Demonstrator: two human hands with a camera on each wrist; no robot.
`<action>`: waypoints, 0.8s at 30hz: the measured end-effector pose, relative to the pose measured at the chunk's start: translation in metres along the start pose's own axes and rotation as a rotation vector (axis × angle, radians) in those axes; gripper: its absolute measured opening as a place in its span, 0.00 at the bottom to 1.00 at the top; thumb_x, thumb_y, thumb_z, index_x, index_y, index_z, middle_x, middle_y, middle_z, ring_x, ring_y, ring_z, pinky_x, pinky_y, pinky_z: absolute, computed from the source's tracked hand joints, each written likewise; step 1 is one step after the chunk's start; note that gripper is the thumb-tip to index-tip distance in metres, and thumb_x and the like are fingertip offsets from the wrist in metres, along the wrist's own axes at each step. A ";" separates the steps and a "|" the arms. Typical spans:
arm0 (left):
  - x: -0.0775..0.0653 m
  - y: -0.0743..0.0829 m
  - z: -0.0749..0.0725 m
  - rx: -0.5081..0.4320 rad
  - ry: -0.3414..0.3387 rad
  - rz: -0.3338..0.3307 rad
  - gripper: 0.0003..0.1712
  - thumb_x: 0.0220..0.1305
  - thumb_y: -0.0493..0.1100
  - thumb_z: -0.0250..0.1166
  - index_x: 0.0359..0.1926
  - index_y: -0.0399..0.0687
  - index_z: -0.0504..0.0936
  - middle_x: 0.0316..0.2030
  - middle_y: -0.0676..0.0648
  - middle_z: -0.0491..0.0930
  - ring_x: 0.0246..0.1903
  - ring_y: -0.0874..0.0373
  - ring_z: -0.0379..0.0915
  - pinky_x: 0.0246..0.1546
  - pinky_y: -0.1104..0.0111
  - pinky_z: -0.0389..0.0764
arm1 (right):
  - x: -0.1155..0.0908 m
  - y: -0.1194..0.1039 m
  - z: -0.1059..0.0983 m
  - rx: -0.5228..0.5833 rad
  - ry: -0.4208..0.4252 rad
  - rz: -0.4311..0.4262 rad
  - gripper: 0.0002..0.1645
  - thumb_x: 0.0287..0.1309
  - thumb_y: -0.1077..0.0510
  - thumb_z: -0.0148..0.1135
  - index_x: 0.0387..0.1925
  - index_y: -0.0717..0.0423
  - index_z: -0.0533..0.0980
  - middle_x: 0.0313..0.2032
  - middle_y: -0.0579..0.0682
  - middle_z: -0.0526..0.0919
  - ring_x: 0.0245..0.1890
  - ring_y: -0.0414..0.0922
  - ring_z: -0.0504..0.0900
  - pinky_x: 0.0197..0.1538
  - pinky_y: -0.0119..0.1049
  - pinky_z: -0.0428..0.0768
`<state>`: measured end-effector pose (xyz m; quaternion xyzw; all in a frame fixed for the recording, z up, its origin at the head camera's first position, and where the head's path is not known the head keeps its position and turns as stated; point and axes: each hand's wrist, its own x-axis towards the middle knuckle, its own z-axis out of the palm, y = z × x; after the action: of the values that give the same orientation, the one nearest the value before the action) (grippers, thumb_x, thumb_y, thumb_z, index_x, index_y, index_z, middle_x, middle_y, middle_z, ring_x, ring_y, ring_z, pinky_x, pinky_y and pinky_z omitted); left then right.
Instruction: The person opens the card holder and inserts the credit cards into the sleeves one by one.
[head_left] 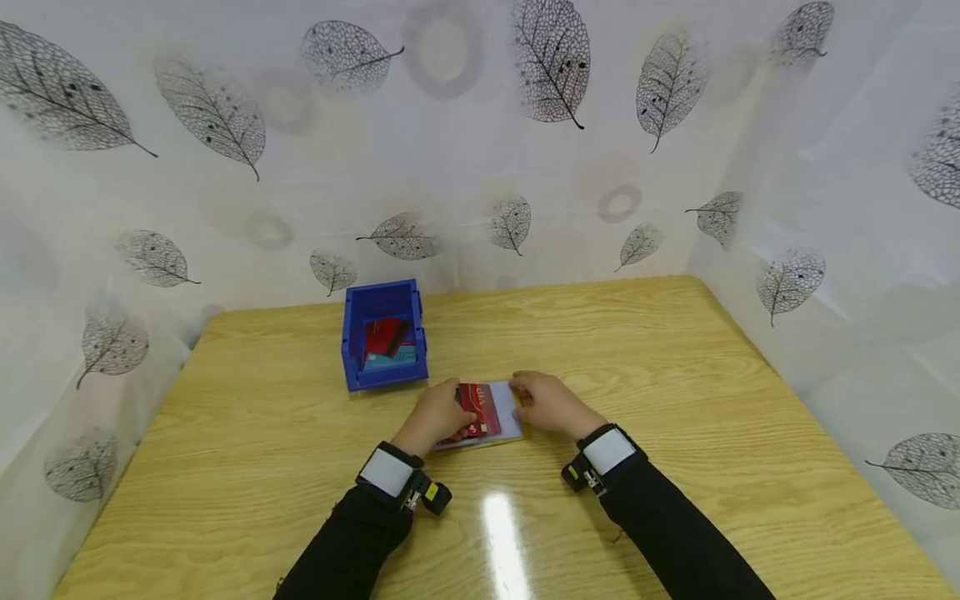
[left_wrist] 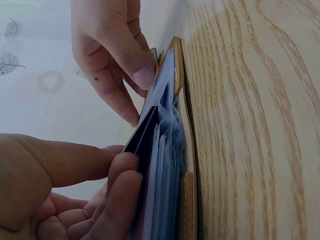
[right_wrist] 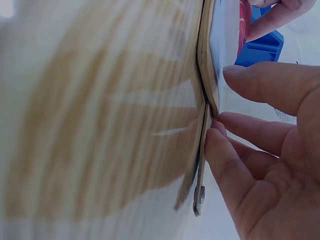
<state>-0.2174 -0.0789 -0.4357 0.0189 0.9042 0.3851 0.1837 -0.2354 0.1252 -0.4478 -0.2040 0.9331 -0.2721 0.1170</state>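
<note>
A card holder point(head_left: 507, 410) with a tan cover and clear plastic sleeves point(left_wrist: 167, 127) lies opened on the table. A red card point(head_left: 487, 408) shows on its left part. My left hand point(head_left: 437, 417) pinches the edge of a sleeve with the card between thumb and fingers; the left wrist view shows the sleeve lifted a little at that corner. At the holder's right edge, my right hand point(head_left: 553, 405) grips the cover and page with curled fingers. A strap with a snap button point(right_wrist: 201, 192) sticks out below those fingers. The fingers partly hide the card.
Behind the holder, slightly left, stands a blue bin point(head_left: 386, 380) with red cards point(head_left: 385, 336) and a teal card point(head_left: 390, 357) inside. The wooden table point(head_left: 675, 400) ends at a white curtain point(head_left: 465, 150) with a leaf print.
</note>
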 end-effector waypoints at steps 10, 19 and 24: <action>0.002 0.003 0.002 0.047 0.001 0.003 0.40 0.60 0.38 0.69 0.68 0.28 0.61 0.19 0.48 0.79 0.16 0.60 0.77 0.19 0.71 0.77 | 0.001 -0.001 0.000 0.012 -0.001 0.002 0.29 0.56 0.62 0.68 0.59 0.68 0.73 0.64 0.64 0.70 0.62 0.55 0.71 0.63 0.49 0.70; 0.006 0.011 0.009 0.074 -0.019 0.010 0.38 0.61 0.39 0.68 0.67 0.27 0.63 0.24 0.47 0.78 0.17 0.60 0.76 0.20 0.71 0.76 | -0.001 -0.001 0.000 0.019 -0.009 0.018 0.30 0.55 0.63 0.68 0.59 0.68 0.73 0.64 0.63 0.70 0.63 0.57 0.70 0.62 0.49 0.71; 0.006 0.014 0.011 0.078 -0.014 0.023 0.37 0.61 0.38 0.68 0.66 0.27 0.64 0.20 0.47 0.78 0.15 0.60 0.76 0.19 0.71 0.76 | -0.001 -0.001 0.000 0.015 -0.010 0.012 0.30 0.55 0.63 0.67 0.59 0.68 0.73 0.64 0.63 0.70 0.63 0.57 0.70 0.61 0.49 0.71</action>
<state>-0.2205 -0.0602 -0.4351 0.0392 0.9170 0.3514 0.1847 -0.2345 0.1245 -0.4469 -0.1988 0.9317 -0.2774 0.1246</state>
